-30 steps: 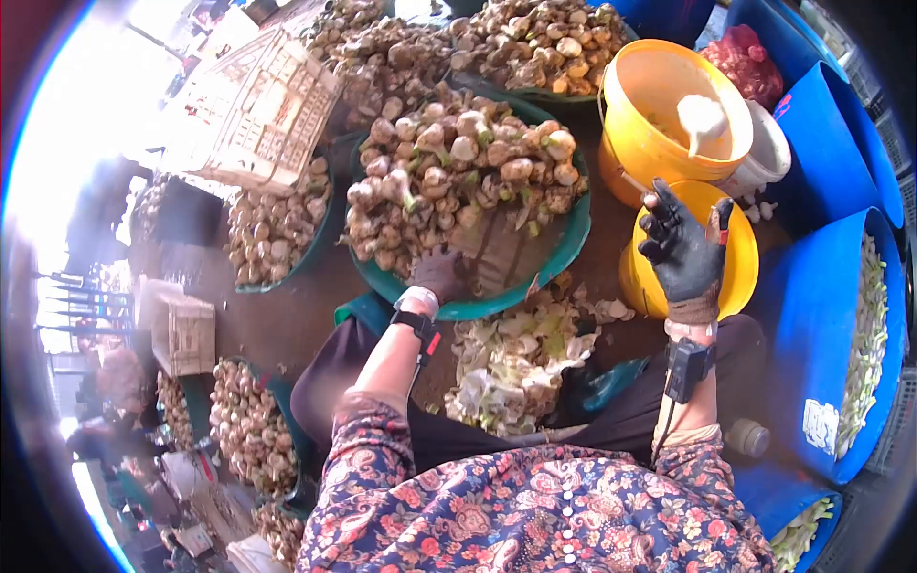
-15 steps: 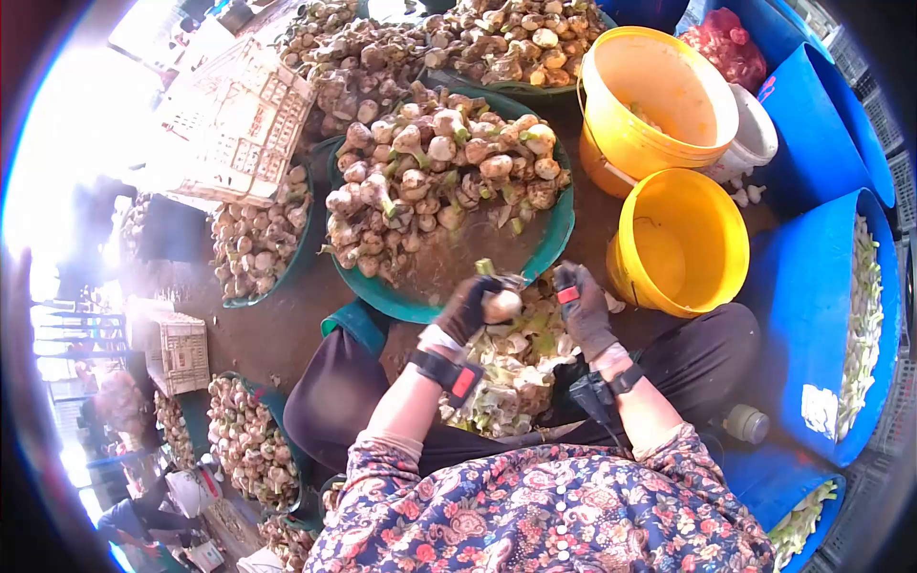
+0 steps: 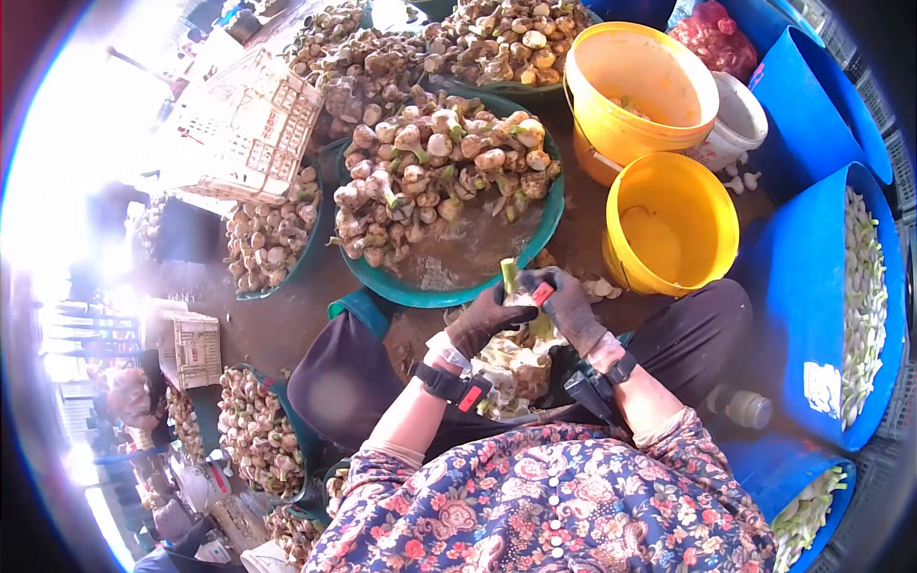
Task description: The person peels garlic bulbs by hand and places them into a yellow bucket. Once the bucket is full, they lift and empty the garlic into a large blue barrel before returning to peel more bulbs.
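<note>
Both my hands wear dark gloves and meet above my lap. My left hand [image 3: 487, 321] is closed around a garlic bulb [image 3: 522, 300], whose cut green stem points up. My right hand [image 3: 571, 311] presses curled fingers against the bulb's other side. Its fingertips are partly hidden, so a small tool there cannot be ruled out. Below the hands lies a heap of pale garlic peelings [image 3: 516, 374] between my legs. Just ahead stands a wide green tub [image 3: 449, 295], with many soil-stained garlic bulbs [image 3: 420, 177] piled toward its far side.
Two yellow buckets [image 3: 671, 272] [image 3: 642, 48] stand ahead on the right, beside a white bucket [image 3: 743, 110]. Blue barrels [image 3: 774, 315] line the right, some holding trimmed garlic. White crates [image 3: 244, 129] and more garlic tubs are at left. A clear jar [image 3: 750, 411] lies near my right knee.
My right hand has moved left and now touches the garlic bulb; before, the hands were apart. My left hand has shifted slightly right and down, with the stem now more upright. The view has tilted slightly.
</note>
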Motion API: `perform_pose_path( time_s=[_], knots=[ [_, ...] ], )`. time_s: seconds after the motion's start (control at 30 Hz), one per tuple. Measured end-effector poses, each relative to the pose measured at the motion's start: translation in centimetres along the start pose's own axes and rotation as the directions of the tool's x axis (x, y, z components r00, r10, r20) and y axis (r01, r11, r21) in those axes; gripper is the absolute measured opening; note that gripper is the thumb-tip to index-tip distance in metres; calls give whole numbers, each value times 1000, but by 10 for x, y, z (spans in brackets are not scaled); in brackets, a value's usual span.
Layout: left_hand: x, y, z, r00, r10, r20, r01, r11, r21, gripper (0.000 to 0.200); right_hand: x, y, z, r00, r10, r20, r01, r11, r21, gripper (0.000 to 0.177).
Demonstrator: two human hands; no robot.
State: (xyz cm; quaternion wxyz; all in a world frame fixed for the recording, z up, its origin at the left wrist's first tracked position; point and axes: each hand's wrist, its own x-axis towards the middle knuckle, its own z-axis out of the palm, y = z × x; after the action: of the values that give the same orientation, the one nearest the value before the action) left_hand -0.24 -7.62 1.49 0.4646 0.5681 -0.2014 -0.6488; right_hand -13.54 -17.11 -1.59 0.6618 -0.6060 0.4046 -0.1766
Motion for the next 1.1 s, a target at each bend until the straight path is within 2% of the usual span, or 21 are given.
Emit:
perform_pose_path(
  time_s=[0.03,0.07,0.13,0.17,0.27,0.33,0.4,0.43,0.47,0.53,0.57,0.67,0.7,0.8,0.83,0.93,0.97,1.0,1.03,1.07,1.1],
  knots=[
    [3,-10,5,971,238,-41,-231,965,122,43,-5,-6,2,998,-61,4,60,976,-209,37],
    [-2,-8,8,953,289,-87,-246,912,329,46,-9,-13,3,992,-122,18,118,905,-409,36],
    [-12,-3,16,902,409,-139,-207,693,691,51,-16,-23,4,987,-158,-19,132,879,-458,30],
    [-19,5,22,861,492,-126,-213,576,789,50,-16,-23,4,983,-182,-17,154,874,-462,30],
    [-18,2,19,825,538,-175,-129,479,868,55,-17,-24,3,980,-199,25,188,864,-467,28],
    [-17,6,17,844,521,-130,-159,474,866,55,-17,-23,0,985,-160,61,168,829,-534,27],
    [-17,10,13,864,499,-72,-221,504,835,56,-13,-13,-4,977,-165,135,201,925,-323,26],
    [-18,16,8,948,312,-69,-179,697,694,56,-11,-8,-8,970,-173,169,207,956,-208,25],
    [-18,15,1,970,234,-59,-168,829,534,56,-10,-10,-14,975,-59,214,62,998,-10,25],
    [-16,8,-12,996,89,11,-90,983,157,54,-10,-15,-24,923,129,362,-262,901,346,26],
    [-19,13,-3,996,88,-20,-83,980,182,59,-8,-14,-14,930,186,318,-310,860,405,34],
    [-9,-11,11,934,344,-102,-339,939,59,65,-10,-30,-7,848,361,389,-526,663,532,43],
    [-10,-12,9,939,336,-78,-310,921,234,71,-16,-45,-3,805,323,497,-587,548,595,46],
    [-9,-14,7,731,629,-264,-379,696,610,62,15,30,-9,772,306,557,-611,597,520,37],
    [-10,-14,6,807,547,-224,-315,718,621,59,14,28,-2,898,248,364,-377,861,342,35],
    [-13,-12,-5,958,259,-124,-111,733,671,50,17,19,-10,763,192,618,-438,856,275,30],
    [-7,-25,-7,958,229,-175,-137,896,423,40,22,28,-11,790,77,609,-188,975,122,29],
    [-9,-23,-8,961,172,-216,-140,978,155,36,14,10,-9,822,-4,570,-195,938,288,30],
    [-13,-21,-8,966,101,-239,-135,982,-129,33,0,-8,-11,854,-69,515,-197,874,444,32],
    [-17,-19,-7,970,27,-242,-125,907,-403,29,-12,-28,-14,886,-124,446,-186,787,588,36],
    [-22,-14,-6,969,66,-237,-156,910,-385,29,-12,-39,-19,833,-126,539,-241,793,559,44]
  ],
)
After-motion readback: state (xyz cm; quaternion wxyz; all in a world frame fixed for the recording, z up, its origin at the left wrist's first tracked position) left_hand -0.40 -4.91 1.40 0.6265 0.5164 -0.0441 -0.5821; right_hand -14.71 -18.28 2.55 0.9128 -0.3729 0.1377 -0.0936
